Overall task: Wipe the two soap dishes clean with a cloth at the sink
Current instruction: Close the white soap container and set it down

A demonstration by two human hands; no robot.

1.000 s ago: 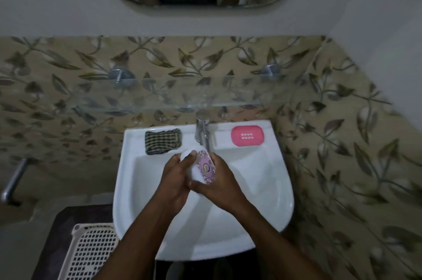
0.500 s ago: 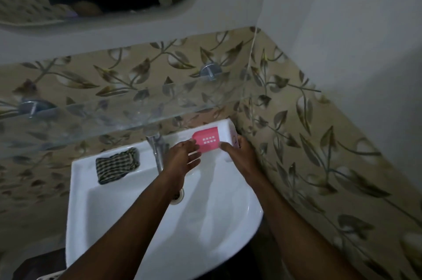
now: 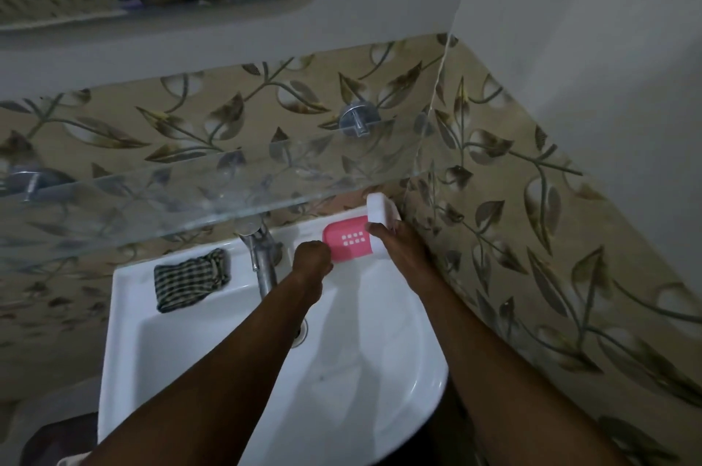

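Observation:
A pink soap dish (image 3: pixel 347 239) with small white slots lies on the back right corner of the white sink (image 3: pixel 125 313). My left hand (image 3: pixel 313 256) is curled against its left edge and grips it. My right hand (image 3: pixel 399 243) holds a white soap dish (image 3: pixel 381 213) tilted up on edge just right of the pink one, close to the tiled wall. A dark checked cloth (image 3: pixel 190 277) lies crumpled on the sink's back left ledge, away from both hands.
A metal tap (image 3: pixel 262 260) stands between the cloth and my left hand. A glass shelf (image 3: pixel 228 192) on metal brackets juts out just above the sink's back edge. The leaf-patterned tiled wall (image 3: pixel 532 237) runs close along the right. The drain (image 3: pixel 301 330) shows beside my left forearm.
Both hands went from the middle of the basin to the back right corner. The white dish travelled with my right hand, and my left hand closed on the pink dish. The view swung right.

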